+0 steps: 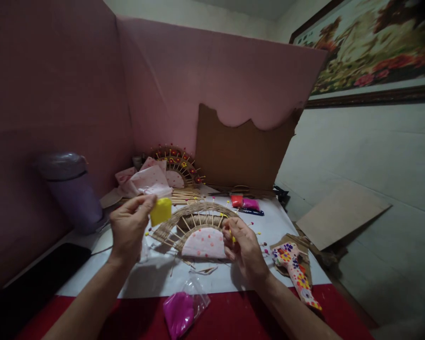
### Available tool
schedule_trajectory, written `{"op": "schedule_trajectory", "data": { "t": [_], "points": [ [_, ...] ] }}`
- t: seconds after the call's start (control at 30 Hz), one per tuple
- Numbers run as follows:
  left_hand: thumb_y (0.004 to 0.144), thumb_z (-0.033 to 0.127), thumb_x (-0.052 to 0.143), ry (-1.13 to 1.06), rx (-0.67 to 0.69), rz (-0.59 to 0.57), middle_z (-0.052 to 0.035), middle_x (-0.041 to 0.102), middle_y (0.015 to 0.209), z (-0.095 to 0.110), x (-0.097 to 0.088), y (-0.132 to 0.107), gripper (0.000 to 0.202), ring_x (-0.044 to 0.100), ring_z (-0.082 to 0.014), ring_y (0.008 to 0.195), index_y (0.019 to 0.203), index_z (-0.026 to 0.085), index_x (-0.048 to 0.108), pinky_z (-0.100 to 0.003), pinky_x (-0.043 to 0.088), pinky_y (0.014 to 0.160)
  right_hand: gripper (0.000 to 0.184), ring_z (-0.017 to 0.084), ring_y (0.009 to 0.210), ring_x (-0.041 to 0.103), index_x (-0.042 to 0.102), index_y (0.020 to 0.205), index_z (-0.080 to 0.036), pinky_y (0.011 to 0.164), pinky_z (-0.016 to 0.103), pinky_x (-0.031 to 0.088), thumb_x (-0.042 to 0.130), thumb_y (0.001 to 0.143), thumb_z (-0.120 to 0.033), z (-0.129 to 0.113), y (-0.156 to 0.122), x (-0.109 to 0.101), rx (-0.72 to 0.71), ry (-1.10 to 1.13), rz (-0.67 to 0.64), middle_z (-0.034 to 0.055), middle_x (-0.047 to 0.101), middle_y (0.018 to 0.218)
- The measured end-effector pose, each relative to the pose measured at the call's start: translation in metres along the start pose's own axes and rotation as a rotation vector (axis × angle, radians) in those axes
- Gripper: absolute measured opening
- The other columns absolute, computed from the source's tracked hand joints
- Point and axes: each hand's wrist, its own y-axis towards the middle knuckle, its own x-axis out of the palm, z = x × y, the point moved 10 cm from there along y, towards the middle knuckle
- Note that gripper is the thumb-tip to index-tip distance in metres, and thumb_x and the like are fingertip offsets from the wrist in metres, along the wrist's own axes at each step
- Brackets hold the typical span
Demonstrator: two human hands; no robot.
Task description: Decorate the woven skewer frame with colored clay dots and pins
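Note:
My left hand point(129, 229) is raised and pinches a flat, squarish piece of yellow modelling clay point(161, 211) between thumb and fingers. My right hand point(246, 248) is closed, its fingertips curled around a small yellow bit of clay point(233, 237). Between and beyond the hands lies a half-round fan point(194, 219) with a woven twine band and thin stick ribs. Pink and yellow beads tip its outer ends, and white dotted cloth point(203, 243) covers its base. A bag of magenta clay point(180, 311) lies on the red cloth in front.
Behind stands a second decorated fan point(175, 165) beside folded pink cloth point(148, 179). Red point(237, 201) and magenta packets point(250, 204) lie near scissors. A flowered ornament point(297, 274) rests at right, a purple bottle point(74, 193) and black device point(53, 274) at left. Brown cardboard point(241, 151) leans behind.

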Motion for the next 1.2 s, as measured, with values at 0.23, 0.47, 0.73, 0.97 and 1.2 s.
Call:
{"op": "schedule_trajectory", "data": {
  "t": [0.23, 0.47, 0.73, 0.97, 1.2],
  "points": [
    [0.055, 0.03, 0.072, 0.27, -0.08, 0.203, 0.0008, 0.06, 0.06, -0.028, -0.053, 0.048, 0.021, 0.054, -0.0135, 0.054, 0.068, 0.015, 0.066, -0.024, 0.044, 0.051, 0.035, 0.006, 0.047, 0.047, 0.055, 0.103, -0.017, 0.04, 0.018, 0.04, 0.067, 0.077, -0.036, -0.008, 0.001, 0.007, -0.071, -0.065, -0.074, -0.0022, 0.055, 0.069],
    [0.061, 0.028, 0.068, 0.439, 0.113, 0.211, -0.0021, 0.063, 0.075, -0.01, -0.05, 0.047, 0.03, 0.056, -0.0148, 0.064, 0.087, 0.014, 0.066, -0.023, 0.042, 0.057, 0.035, 0.004, 0.041, 0.038, 0.062, 0.081, -0.013, 0.033, 0.015, 0.035, 0.069, 0.072, -0.046, -0.005, 0.003, 0.001, -0.024, 0.034, -0.008, -0.0036, 0.051, 0.057],
    [0.057, -0.005, 0.063, -0.268, -0.378, -0.358, -0.0055, 0.066, 0.079, -0.02, 0.054, -0.013, 0.031, 0.062, -0.0098, 0.065, 0.084, 0.009, 0.06, -0.017, 0.05, 0.062, 0.033, 0.008, 0.054, 0.053, 0.067, 0.088, -0.013, 0.042, 0.016, 0.041, 0.074, 0.069, -0.039, 0.003, 0.007, 0.006, 0.043, -0.008, -0.108, 0.0048, 0.066, 0.074],
    [0.075, 0.002, 0.06, -0.427, -0.733, -0.685, -0.0135, 0.069, 0.086, -0.035, 0.102, -0.075, 0.025, 0.068, -0.0172, 0.072, 0.098, 0.01, 0.053, -0.026, 0.056, 0.066, 0.031, 0.001, 0.034, 0.033, 0.063, 0.089, -0.016, 0.03, 0.015, 0.027, 0.068, 0.074, -0.043, -0.011, 0.005, 0.002, -0.08, -0.009, -0.064, -0.0024, 0.059, 0.063],
    [0.074, 0.028, 0.069, -0.471, -0.751, -0.75, -0.0042, 0.065, 0.069, -0.056, 0.095, -0.1, 0.024, 0.052, -0.0047, 0.041, 0.087, 0.011, 0.06, -0.014, 0.039, 0.038, 0.039, 0.001, 0.035, 0.026, 0.063, 0.074, -0.015, 0.032, 0.013, 0.022, 0.059, 0.078, -0.054, -0.008, -0.001, -0.004, -0.071, -0.04, -0.011, -0.0061, 0.042, 0.05]
  ]
}}
